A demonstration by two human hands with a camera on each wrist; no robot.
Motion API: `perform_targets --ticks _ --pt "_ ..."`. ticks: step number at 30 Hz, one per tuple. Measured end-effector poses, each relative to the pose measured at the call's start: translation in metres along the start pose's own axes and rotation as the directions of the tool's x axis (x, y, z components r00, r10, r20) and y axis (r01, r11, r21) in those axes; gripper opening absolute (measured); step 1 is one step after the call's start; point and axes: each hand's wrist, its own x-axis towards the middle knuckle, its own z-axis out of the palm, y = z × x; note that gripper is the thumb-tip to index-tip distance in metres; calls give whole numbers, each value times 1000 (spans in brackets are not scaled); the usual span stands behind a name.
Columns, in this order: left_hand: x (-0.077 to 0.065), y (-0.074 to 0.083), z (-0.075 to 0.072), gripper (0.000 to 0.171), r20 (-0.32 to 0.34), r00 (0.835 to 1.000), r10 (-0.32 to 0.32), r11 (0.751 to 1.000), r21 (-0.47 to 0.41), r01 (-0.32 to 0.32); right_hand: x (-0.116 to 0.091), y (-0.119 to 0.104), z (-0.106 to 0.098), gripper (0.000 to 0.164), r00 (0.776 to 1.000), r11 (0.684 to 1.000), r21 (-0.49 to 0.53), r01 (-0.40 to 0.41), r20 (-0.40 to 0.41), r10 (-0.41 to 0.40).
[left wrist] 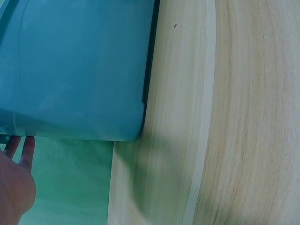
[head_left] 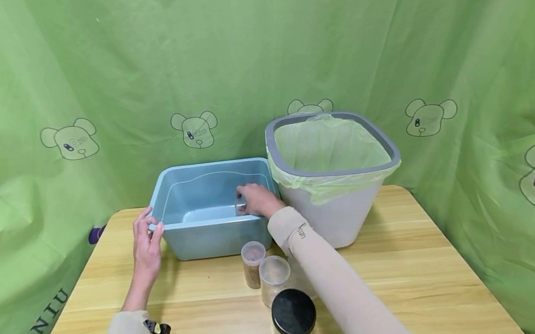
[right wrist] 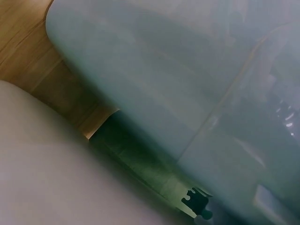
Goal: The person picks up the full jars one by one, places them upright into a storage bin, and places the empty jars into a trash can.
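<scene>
A light-blue plastic basin (head_left: 216, 239) stands toward the back of the wooden table. At its left front corner, my left hand (head_left: 146, 247) holds the rim, thumb low on the outside. The left wrist view shows fingers (left wrist: 28, 152) touching the basin's edge. My right hand (head_left: 260, 200) reaches over the front rim, its fingers around a small clear jar (head_left: 240, 208) inside the basin near the right wall; dark contents show through. In the right wrist view, the basin wall (right wrist: 140, 75) fills much of the picture, and the hand is hidden.
In front of the basin stand a narrow jar with brown contents (head_left: 253, 270), a clear lidded jar (head_left: 275, 284) and a black-lidded jar (head_left: 293, 318). Another clear jar is partly behind my right sleeve (head_left: 346, 290). A lined waste bin (head_left: 332, 209) adjoins the basin's right side.
</scene>
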Motion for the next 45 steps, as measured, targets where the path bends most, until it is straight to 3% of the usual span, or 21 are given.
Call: perform_targets --ticks 7,13,17,21,28,32,35,39,45 --pt "-1 1 -1 26 -3 1000 4 1000 -11 -5 2 1 0 33 1000 1000 11 1 14 -2" --pt "-1 -1 0 25 -8 1000 7 1000 -18 -7 3 3 -2 48 1000 1000 25 3 8 -3" --pt "0 -2 0 26 -6 1000 7 1000 -7 -7 1 4 -4 57 998 998 55 10 -57 -7" --pt "0 -1 0 27 -8 1000 -3 1000 -1 3 -4 0 -11 53 986 993 101 63 -160 -47" --pt "-1 1 0 26 -7 1000 -6 1000 -12 6 -47 -20 -30 52 961 956 243 166 -257 -102" --pt "-6 28 -1 24 -4 1000 -23 999 -25 23 -81 -27 -33 49 944 908 337 249 -294 -149" --pt "-10 48 -1 23 4 999 -37 999 -35 37 -103 -28 -30 42 943 872 396 287 -275 -186" --pt "-9 41 0 23 1 999 -35 999 -30 35 -122 -24 -18 39 957 866 417 276 -203 -208" --pt "-2 8 2 22 -11 1000 -29 999 -21 29 -133 -21 3 57 987 945 287 157 -66 -144"
